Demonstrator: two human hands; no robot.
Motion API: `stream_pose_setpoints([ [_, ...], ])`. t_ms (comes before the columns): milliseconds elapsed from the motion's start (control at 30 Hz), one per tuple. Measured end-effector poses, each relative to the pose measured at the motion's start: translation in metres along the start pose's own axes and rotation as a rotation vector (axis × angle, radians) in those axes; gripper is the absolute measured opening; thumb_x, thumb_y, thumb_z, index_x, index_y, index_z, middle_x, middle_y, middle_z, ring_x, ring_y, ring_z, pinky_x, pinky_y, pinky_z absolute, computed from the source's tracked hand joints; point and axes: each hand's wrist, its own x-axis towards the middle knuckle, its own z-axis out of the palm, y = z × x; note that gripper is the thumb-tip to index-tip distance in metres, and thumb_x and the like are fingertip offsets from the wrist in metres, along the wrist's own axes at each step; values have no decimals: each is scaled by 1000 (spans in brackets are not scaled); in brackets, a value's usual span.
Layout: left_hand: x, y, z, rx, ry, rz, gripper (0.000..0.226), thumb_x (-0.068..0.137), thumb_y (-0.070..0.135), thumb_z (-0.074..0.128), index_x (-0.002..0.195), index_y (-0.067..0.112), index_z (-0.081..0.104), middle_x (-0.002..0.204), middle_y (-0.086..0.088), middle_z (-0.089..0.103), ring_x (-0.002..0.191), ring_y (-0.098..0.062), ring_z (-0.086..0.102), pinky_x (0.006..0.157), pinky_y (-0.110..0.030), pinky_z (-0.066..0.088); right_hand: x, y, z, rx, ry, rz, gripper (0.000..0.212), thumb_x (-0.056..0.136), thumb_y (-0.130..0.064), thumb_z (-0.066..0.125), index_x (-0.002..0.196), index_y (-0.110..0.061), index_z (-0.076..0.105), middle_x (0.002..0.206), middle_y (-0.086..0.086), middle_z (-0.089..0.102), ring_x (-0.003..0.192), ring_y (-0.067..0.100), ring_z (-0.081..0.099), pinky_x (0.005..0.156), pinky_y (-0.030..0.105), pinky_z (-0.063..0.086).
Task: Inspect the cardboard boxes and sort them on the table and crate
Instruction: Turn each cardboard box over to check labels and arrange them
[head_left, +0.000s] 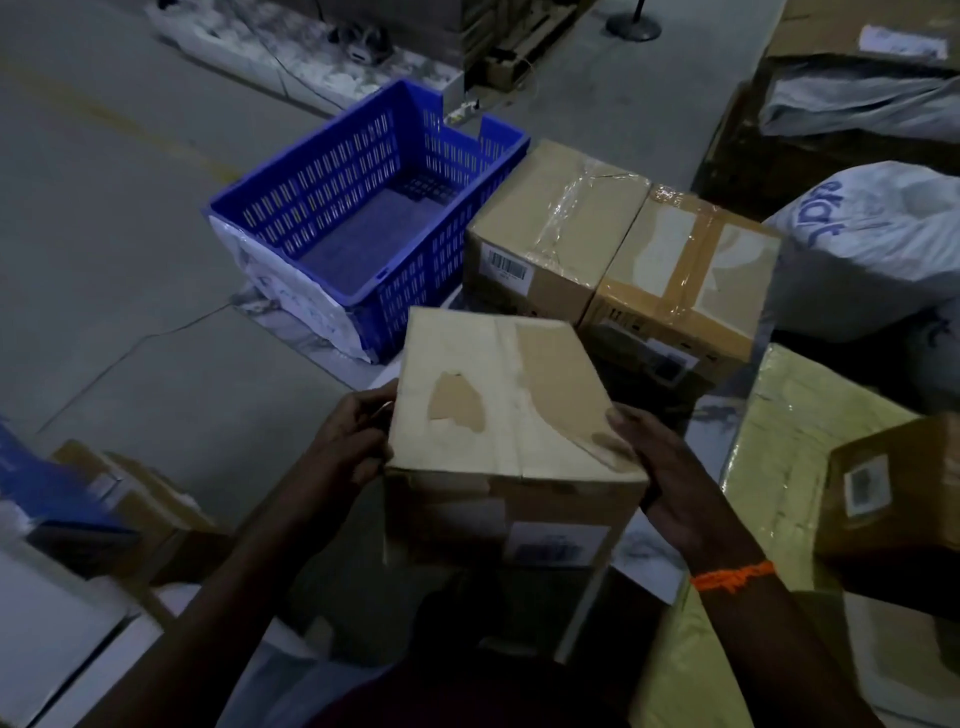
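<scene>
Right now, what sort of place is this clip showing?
Probably a warehouse or parcel-sorting area: taped, labelled brown cardboard boxes, a blue slotted plastic crate, and bulging white sacks. The left hand and right hand grip another worn cardboard box.

One view only, worn on the person's head, facing forward and steeply down through a wide-angle lens. The cardboard box (514, 415) sits at the middle of the frame, close under the camera, its top face turned toward it. The left hand (353, 431) and right hand (670, 483) meet the box's sides, forearms running up from the bottom edge. Beyond the box, farther off, stands the blue crate (363, 218); left of the box the floor (104, 208) stretches away.
</scene>
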Motion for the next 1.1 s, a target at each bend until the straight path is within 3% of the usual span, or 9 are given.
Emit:
stream_pose_setpoints([
  [133, 7, -26, 4, 103, 13, -5, 68, 83, -18, 54, 134, 28, 53, 129, 12, 65, 117, -3, 62, 63, -17, 52, 3, 26, -5, -208, 51, 22, 64, 76, 0, 83, 133, -22, 64, 128, 8, 73, 108, 20, 73, 76, 30, 61],
  [267, 13, -57, -2, 172, 60, -56, 67, 85, 5, 63, 147, 26, 48, 140, 0, 59, 126, -22, 58, 74, -27, 52, 2, 56, -12, -242, 96, 43, 63, 81, 13, 76, 136, -14, 62, 129, 8, 72, 111, 20, 72, 79, 30, 60],
  [433, 15, -62, 3, 235, 134, -45, 52, 95, -2, 58, 137, 28, 58, 121, 7, 70, 103, -9, 69, 79, -30, 56, 13, 71, -18, -409, 168, 7, 44, 92, -6, 75, 134, -16, 65, 125, 3, 73, 114, 22, 70, 85, 36, 58],
  [533, 25, -57, 5, 311, 146, -32, 36, 99, 7, 58, 132, 23, 61, 117, 2, 71, 94, -7, 71, 75, -27, 56, 30, 66, -17, -491, 173, -16, 37, 93, -17, 77, 127, -19, 67, 121, 4, 75, 110, 21, 71, 90, 39, 60],
  [633, 49, -46, 6, 395, 123, -29, 33, 100, 19, 60, 132, 27, 56, 118, 3, 66, 100, -11, 68, 81, -35, 58, 50, 49, -3, -498, 166, -32, 38, 92, -23, 79, 128, -24, 65, 116, 2, 76, 101, 17, 73, 81, 32, 60],
  [733, 78, -33, 15, 382, 118, -58, 48, 97, 26, 65, 141, 33, 50, 127, 4, 60, 109, -14, 62, 84, -35, 55, 75, 35, 9, -510, 154, -39, 49, 92, -23, 78, 138, -24, 60, 120, 3, 73, 104, 22, 72, 90, 44, 61],
  [833, 92, -27, 23, 295, 94, -88, 58, 95, 25, 68, 147, 31, 44, 137, 3, 57, 115, -15, 59, 77, -25, 52, 87, 29, 18, -500, 136, -54, 38, 95, -24, 74, 133, -27, 65, 119, 1, 75, 107, 22, 72, 98, 52, 58],
  [967, 76, -21, 26, 222, 160, -41, 62, 92, 31, 71, 148, 28, 44, 141, 1, 55, 120, -18, 59, 85, -35, 54, 63, 22, 25, -366, 163, -134, 42, 100, -29, 69, 141, -24, 61, 121, -3, 76, 107, 16, 74, 85, 35, 62],
  [1100, 56, -4, 37, 27, 269, 59, 51, 95, 45, 63, 140, 23, 50, 134, -2, 61, 108, -17, 65, 75, -34, 55, 28, 9, 21, -267, 193, -237, 44, 100, -40, 60, 141, -25, 56, 126, -4, 72, 114, 14, 70, 83, 30, 58],
])
